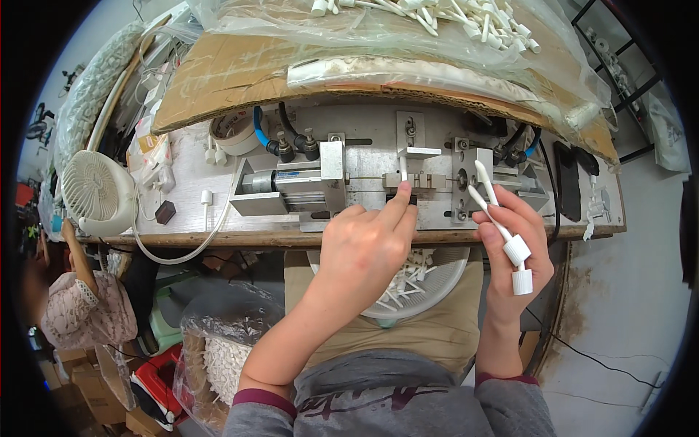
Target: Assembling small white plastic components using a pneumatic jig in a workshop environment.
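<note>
My left hand (370,244) reaches over the bench edge to a small metal holding block (429,180) in the middle of a clamping fixture. Its index finger is stretched onto a white plastic stick (404,167) lying across that block. The thumb and the stick's near end are hidden under the hand. To the right of the fixture my right hand (517,255) is closed on two white capped sticks (505,226), their thin tips pointing up and away and their ribbed caps toward me.
Pneumatic cylinders (298,186) with hoses flank the block. Cardboard (233,80) overhangs the back, with a heap of capped sticks (495,25) on plastic film. A white fan (98,193) stands left. A basket (444,291) of sticks is on my lap. Another person (87,309) sits at far left.
</note>
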A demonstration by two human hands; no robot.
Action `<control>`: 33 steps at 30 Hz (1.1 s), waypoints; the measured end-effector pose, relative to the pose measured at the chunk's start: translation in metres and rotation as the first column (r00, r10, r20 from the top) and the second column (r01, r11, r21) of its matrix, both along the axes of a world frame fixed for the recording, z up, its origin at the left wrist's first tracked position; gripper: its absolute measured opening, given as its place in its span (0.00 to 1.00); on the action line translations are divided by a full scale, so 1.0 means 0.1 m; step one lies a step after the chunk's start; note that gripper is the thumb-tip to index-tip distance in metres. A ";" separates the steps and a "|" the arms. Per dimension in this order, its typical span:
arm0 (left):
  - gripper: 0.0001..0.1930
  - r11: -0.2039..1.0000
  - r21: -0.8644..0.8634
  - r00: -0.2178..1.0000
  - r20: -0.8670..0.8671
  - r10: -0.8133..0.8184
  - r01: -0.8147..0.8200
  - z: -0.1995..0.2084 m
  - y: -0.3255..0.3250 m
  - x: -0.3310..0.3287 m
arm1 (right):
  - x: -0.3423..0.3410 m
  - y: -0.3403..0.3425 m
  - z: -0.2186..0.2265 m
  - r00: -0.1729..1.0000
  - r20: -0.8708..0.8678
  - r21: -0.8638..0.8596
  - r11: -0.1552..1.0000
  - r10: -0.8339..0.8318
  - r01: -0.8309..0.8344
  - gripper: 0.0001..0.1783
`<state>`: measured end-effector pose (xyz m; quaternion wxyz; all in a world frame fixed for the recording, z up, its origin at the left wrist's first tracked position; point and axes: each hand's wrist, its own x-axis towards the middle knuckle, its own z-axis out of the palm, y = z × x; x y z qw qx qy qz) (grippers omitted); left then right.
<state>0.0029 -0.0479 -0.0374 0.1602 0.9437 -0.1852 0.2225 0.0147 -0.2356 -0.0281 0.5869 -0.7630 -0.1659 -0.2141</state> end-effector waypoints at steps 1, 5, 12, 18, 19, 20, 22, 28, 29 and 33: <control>0.14 1.000 -0.001 1.000 -0.008 -0.001 0.001 0.01 0.00 0.01 | 0.00 0.02 0.01 1.000 0.010 -0.006 1.000 -0.029 0.029 0.11; 0.16 1.000 0.006 1.000 -0.028 0.006 -0.006 0.03 0.00 0.00 | 0.03 0.03 -0.03 0.966 0.248 -0.232 0.964 -0.070 0.129 0.12; 0.22 0.585 -0.796 0.920 -0.097 -0.379 0.157 0.24 -0.09 -0.23 | -0.03 0.12 -0.11 0.888 0.458 -0.419 0.890 0.037 0.179 0.17; 0.18 0.627 -0.779 0.966 -0.147 -0.215 0.021 0.25 -0.11 -0.34 | -0.01 0.19 -0.13 0.919 0.394 -0.375 0.916 0.016 0.145 0.18; 0.18 0.750 -0.660 0.983 -0.106 -0.150 0.043 0.21 -0.06 -0.31 | -0.02 0.16 -0.14 0.959 0.283 -0.303 0.947 -0.018 0.107 0.17; 0.18 0.854 -0.519 0.995 -0.054 -0.084 0.044 0.15 -0.02 -0.29 | -0.01 0.15 -0.13 0.972 0.236 -0.249 0.965 -0.019 0.080 0.16; 0.16 0.938 -0.345 0.999 -0.004 -0.035 0.032 0.01 0.01 -0.21 | 0.01 0.14 -0.09 0.990 0.139 -0.135 0.990 -0.015 0.035 0.15; 0.13 1.000 0.024 0.998 -0.054 0.010 -0.008 0.02 -0.02 -0.08 | -0.03 0.17 -0.14 0.995 0.094 -0.052 0.998 0.025 -0.020 0.15; 0.13 1.000 0.029 0.997 -0.077 0.008 -0.006 0.04 -0.01 -0.05 | -0.03 0.16 -0.14 0.996 0.090 -0.048 0.999 0.029 -0.025 0.15; 0.13 0.999 0.035 0.992 -0.128 0.010 -0.006 0.09 0.01 -0.03 | -0.04 0.14 -0.17 0.997 0.049 -0.012 0.999 0.051 -0.051 0.15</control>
